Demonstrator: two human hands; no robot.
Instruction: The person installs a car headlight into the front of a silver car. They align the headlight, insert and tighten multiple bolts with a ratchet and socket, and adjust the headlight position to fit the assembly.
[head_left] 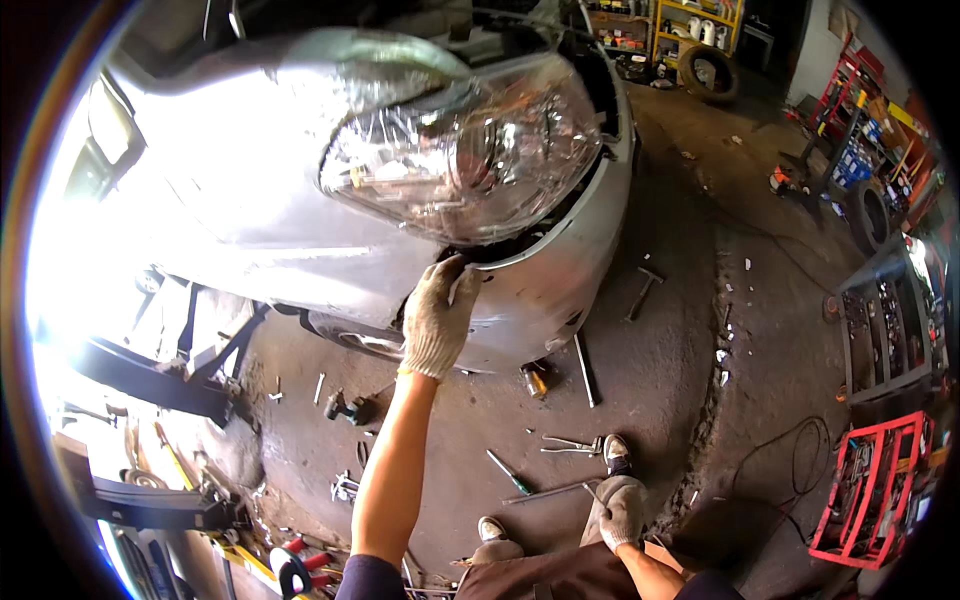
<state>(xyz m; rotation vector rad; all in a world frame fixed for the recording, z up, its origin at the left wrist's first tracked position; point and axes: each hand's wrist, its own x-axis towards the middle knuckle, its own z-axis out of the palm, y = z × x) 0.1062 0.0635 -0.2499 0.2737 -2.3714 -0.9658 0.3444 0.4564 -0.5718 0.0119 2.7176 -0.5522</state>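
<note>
Here, a clear, glossy headlight (460, 160) sits above the left hand (437, 310), fingers at the scuffed silver bumper's (545, 300) edge; its grip and the right hand's (621, 518) cannot be told.

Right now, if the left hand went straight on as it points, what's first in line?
Probably the lower edge of the clear headlight, just beyond the left hand; depth at the fingers is unclear.

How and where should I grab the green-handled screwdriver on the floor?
The screwdriver is probably best gripped by its green handle, from above on the person's side: it lies flat, with that thicker end nearer the person and the thin shaft pointing away.
</note>
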